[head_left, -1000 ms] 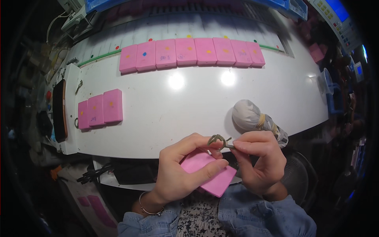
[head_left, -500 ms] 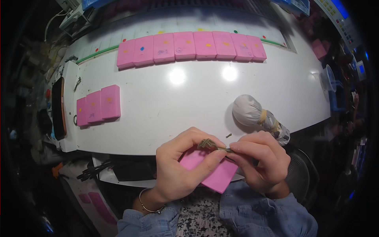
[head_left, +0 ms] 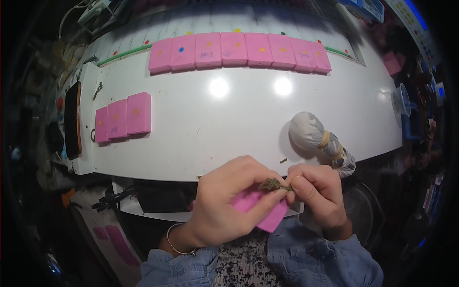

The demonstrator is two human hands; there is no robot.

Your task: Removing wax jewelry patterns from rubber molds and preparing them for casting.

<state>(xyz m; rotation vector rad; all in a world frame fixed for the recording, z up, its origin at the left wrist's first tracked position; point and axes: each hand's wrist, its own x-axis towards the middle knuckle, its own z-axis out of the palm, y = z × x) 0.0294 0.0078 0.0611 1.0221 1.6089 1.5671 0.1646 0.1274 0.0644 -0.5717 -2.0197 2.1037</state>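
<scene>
A rough green piece (head_left: pixel 269 184), smooth matt pink block (head_left: pixel 274 217), denim sleeves (head_left: pixel 165 268) and shiny metal bangle (head_left: pixel 171 245) offset a glossy tabletop (head_left: pixel 191 129).

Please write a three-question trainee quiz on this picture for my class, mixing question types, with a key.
1. Count: how many pink blocks form the long row at the back?
2. True or false: the left hand holds another pink block and a green piece, with the right hand at the green piece's end.
3. Choose: what colour is the dot on the back row's second block from the left? A) red B) blue C) green

Key: 1. Eight. 2. True. 3. B.
</scene>
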